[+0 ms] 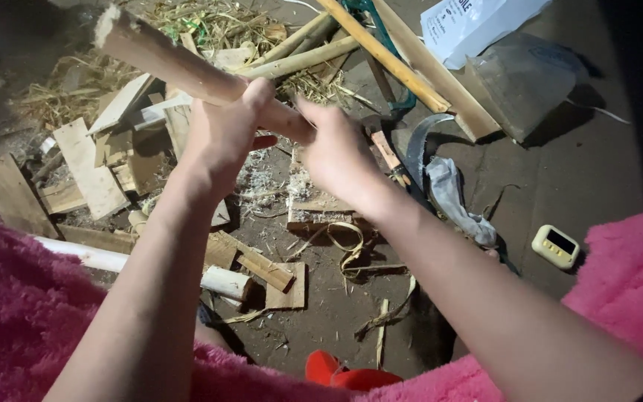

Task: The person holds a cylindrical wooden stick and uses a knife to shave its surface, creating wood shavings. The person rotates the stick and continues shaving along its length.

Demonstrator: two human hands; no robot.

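- The left hand (221, 138) is wrapped tight around a thick wooden stick (165, 59).
- The stick is up in the air, above the dirt floor (589, 171). Its far end points up and to the left.
- The right hand (336, 152) is closed on the near end of the same stick, just beside the left hand.
- Both arms come out of fluffy pink sleeves (16, 320).
- Under the hands, flat wood scraps (91, 167) and pale shavings lie on the floor.
- A white round pole (221, 281) lies on the floor near the left arm.
- Long bamboo sticks (381, 52) lie farther off, next to some straw (210, 22).
- A curved metal blade (417, 145) and a grey rag (452, 193) lie to the right of the hands.
- A small yellow timer (556, 246) sits well apart on the right.
- A white bag (478, 22) lies at the top right.
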